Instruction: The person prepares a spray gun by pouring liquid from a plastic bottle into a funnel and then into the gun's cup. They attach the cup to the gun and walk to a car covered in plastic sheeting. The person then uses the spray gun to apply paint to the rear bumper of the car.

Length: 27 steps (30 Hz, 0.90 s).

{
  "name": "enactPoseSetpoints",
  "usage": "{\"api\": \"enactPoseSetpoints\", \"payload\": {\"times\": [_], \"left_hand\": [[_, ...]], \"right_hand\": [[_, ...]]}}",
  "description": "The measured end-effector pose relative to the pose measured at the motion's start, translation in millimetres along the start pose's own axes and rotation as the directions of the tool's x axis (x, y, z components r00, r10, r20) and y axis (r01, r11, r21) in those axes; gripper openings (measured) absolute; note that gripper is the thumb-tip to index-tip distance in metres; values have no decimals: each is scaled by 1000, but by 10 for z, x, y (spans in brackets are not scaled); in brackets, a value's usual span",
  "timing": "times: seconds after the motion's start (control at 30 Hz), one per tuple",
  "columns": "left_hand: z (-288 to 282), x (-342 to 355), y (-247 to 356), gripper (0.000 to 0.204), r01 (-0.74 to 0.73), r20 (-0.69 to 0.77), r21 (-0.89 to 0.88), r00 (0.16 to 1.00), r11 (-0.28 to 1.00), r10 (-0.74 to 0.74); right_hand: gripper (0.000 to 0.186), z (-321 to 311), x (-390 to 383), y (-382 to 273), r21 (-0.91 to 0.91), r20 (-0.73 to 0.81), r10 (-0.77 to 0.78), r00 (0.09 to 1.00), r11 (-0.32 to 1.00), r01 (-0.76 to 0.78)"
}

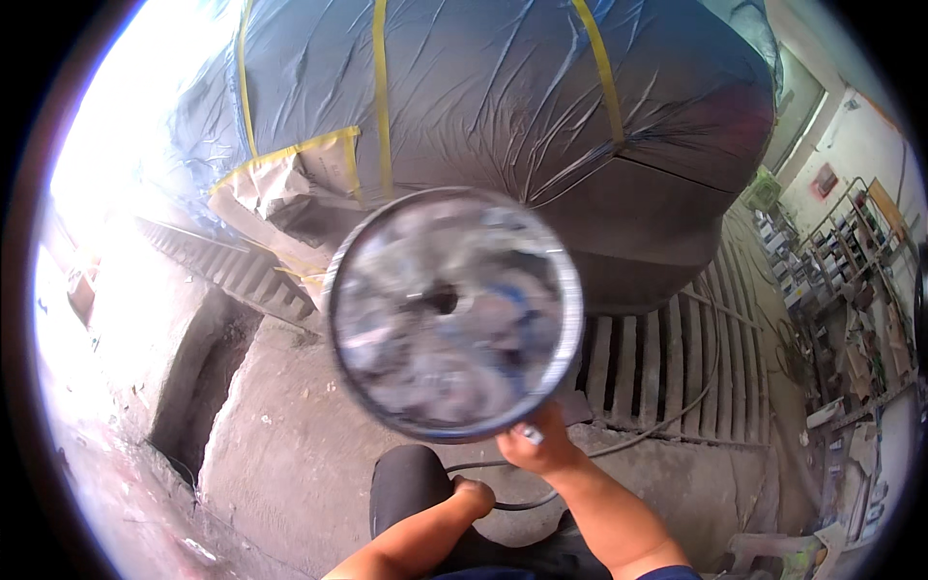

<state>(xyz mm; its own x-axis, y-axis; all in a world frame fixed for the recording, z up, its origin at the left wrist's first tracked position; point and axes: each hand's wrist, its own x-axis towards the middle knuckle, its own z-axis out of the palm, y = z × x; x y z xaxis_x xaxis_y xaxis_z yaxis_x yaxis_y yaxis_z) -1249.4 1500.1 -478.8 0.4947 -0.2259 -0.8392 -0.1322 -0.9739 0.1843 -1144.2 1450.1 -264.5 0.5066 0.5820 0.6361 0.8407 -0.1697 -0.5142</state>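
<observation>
A large round thing (pixel 447 372) with a shiny metal rim fills the middle of the view. Its mottled grey, white and blue face is blurred, with a dark spot at the centre; its kind I cannot tell. At its near right edge my right hand (pixel 541 443) is closed, apparently holding it, and a small silvery piece shows by the fingers. My left hand (pixel 474 498) is closed beside my knee, where a dark hose (pixel 527 505) loops into it. Its fingertips are hidden. Beyond the round thing stands a large vehicle-like body (pixel 638 227), grey below, wrapped in plastic film.
Yellow tape (pixel 381 97) and masking paper (pixel 333 164) cover parts of the wrapped body. Slatted floor grating (pixel 677 358) lies below it. An open trench (pixel 198 396) cuts the concrete at left. Crowded shelving (pixel 841 246) lines the right wall. More hose (pixel 701 391) crosses the grating.
</observation>
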Motion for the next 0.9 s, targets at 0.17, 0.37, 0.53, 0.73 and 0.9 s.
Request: {"api": "enactPoseSetpoints", "payload": {"times": [0.17, 0.37, 0.53, 0.73, 0.9], "left_hand": [[55, -30, -117, 29, 23, 1, -37, 1000, 999, -23], [53, 67, -107, 28, -26, -7, -1, 1000, 1000, 26], [-88, 282, 112, 28, -72, -24, 23, 997, 997, 73], [-574, 400, 127, 28, 42, -190, -50, 980, 998, -51], [-856, 449, -220, 38, 107, -326, 26, 941, 994, -93]], "right_hand": [[34, 56, 28, 79, 12, -27, 3, 1000, 1000, -3], [27, -769, -715, 353, 429, -182, 545, 819, 793, -433], [30, -1814, -1442, 616, 560, -609, 689, 392, 724, -403], [34, -2261, -1835, 663, 453, -793, 605, 78, 669, -589], [33, -1845, -1875, 826, 503, -801, 590, 105, 757, -417]]}}
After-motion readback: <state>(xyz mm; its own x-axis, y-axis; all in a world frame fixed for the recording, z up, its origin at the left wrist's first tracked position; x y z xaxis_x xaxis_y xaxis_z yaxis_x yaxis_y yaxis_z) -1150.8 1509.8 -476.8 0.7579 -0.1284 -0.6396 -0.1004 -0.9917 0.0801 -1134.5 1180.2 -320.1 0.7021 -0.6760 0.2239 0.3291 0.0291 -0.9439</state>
